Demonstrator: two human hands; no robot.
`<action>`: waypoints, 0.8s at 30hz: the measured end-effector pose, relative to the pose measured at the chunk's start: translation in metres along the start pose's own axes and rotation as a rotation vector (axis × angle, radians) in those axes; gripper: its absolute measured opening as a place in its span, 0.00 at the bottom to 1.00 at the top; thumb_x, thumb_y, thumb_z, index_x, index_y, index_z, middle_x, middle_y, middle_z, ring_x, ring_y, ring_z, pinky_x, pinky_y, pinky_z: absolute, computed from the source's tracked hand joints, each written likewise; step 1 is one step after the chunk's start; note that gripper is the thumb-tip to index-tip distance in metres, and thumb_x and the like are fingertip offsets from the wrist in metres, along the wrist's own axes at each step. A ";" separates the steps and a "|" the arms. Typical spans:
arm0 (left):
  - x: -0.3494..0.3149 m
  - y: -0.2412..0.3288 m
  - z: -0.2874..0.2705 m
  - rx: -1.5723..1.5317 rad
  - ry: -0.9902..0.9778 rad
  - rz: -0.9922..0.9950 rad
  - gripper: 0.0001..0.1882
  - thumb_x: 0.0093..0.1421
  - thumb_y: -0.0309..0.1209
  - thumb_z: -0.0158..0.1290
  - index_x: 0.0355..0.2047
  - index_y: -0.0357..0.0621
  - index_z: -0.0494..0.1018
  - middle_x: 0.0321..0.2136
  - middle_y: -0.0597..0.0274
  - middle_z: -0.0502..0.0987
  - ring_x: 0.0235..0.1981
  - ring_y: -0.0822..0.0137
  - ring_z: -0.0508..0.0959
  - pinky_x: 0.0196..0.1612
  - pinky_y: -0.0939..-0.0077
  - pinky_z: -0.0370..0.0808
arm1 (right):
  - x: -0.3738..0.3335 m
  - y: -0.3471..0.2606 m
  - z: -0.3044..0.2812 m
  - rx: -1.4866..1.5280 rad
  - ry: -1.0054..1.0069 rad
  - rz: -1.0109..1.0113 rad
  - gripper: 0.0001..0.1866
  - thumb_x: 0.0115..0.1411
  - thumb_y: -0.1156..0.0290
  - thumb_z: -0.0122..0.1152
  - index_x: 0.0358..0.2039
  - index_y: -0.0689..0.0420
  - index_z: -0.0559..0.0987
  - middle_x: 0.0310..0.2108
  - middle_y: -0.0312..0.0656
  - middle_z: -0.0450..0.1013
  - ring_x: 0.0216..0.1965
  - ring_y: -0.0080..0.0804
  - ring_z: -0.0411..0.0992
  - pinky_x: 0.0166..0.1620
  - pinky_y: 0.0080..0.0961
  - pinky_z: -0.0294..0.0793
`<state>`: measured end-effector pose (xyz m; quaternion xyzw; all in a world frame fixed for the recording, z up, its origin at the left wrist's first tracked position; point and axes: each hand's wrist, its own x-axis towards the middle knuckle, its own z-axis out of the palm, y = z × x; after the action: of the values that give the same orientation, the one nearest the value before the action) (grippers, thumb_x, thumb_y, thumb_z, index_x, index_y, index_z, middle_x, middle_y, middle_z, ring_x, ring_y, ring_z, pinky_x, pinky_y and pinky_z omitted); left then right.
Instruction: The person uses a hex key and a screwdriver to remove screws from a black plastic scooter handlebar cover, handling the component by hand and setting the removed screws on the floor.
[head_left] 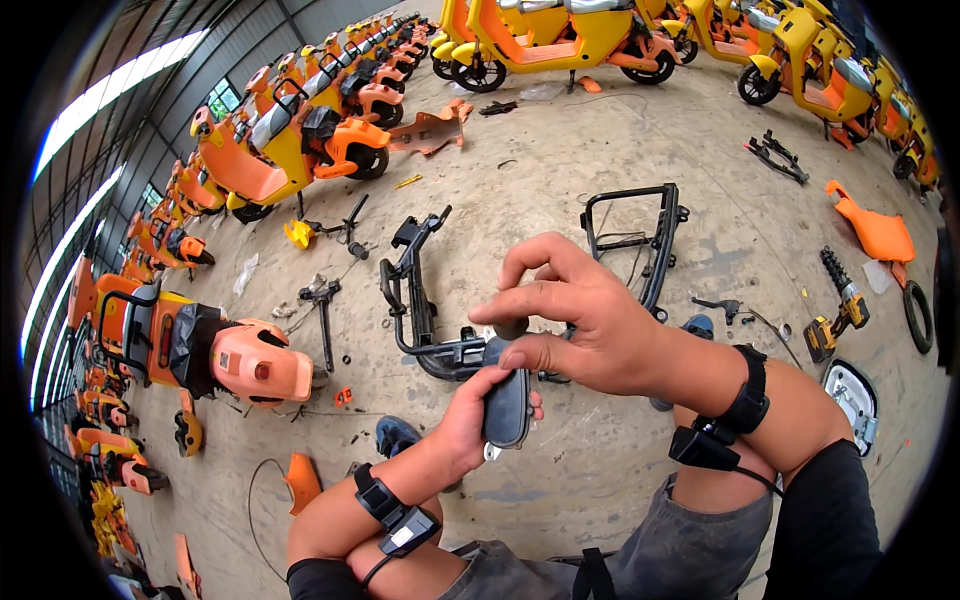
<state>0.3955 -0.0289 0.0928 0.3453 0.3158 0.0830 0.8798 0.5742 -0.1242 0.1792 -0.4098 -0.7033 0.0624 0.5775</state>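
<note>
My left hand (463, 425) is closed around a dark grey, flat, rounded part (508, 408) that looks like a footrest. A small metal tab (491, 452) sticks out at its lower end. Over its upper end, my right hand (600, 325) pinches a dark, rounded piece (511, 328) between thumb and fingers. Whether that piece is joined to the grey part I cannot tell, as the fingers hide much of it. Just beyond both hands, a black metal scooter frame (425, 315) lies on the concrete floor, its middle partly covered by my right hand.
Orange and yellow scooters (290, 160) stand in rows on the left and at the back. To the right lie a yellow cordless drill (845, 310), a brake lever (722, 306), an orange panel (872, 222) and a black tyre (917, 317). Loose handlebar parts (325, 320) lie left of the frame.
</note>
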 end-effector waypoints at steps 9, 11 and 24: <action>-0.002 0.002 0.001 -0.009 -0.001 -0.006 0.15 0.66 0.42 0.47 0.37 0.42 0.72 0.28 0.51 0.81 0.31 0.56 0.82 0.37 0.68 0.79 | 0.003 -0.005 -0.001 0.025 0.015 0.071 0.15 0.54 0.79 0.66 0.44 0.55 0.82 0.38 0.42 0.73 0.39 0.35 0.75 0.40 0.30 0.76; -0.003 0.002 -0.002 0.023 -0.012 -0.023 0.18 0.67 0.44 0.47 0.47 0.43 0.71 0.29 0.55 0.81 0.32 0.60 0.82 0.34 0.72 0.78 | 0.004 -0.003 -0.001 0.050 -0.023 0.071 0.16 0.55 0.81 0.63 0.45 0.55 0.81 0.38 0.44 0.75 0.39 0.38 0.75 0.42 0.32 0.76; -0.006 0.002 0.004 0.005 -0.006 -0.007 0.16 0.66 0.43 0.48 0.40 0.42 0.72 0.28 0.51 0.81 0.30 0.57 0.83 0.29 0.71 0.80 | 0.002 0.000 -0.002 -0.124 0.040 -0.010 0.16 0.58 0.73 0.66 0.48 0.56 0.81 0.41 0.42 0.72 0.45 0.35 0.70 0.49 0.29 0.71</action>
<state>0.3932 -0.0313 0.0996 0.3466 0.3145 0.0780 0.8802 0.5755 -0.1235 0.1817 -0.4427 -0.6962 0.0078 0.5650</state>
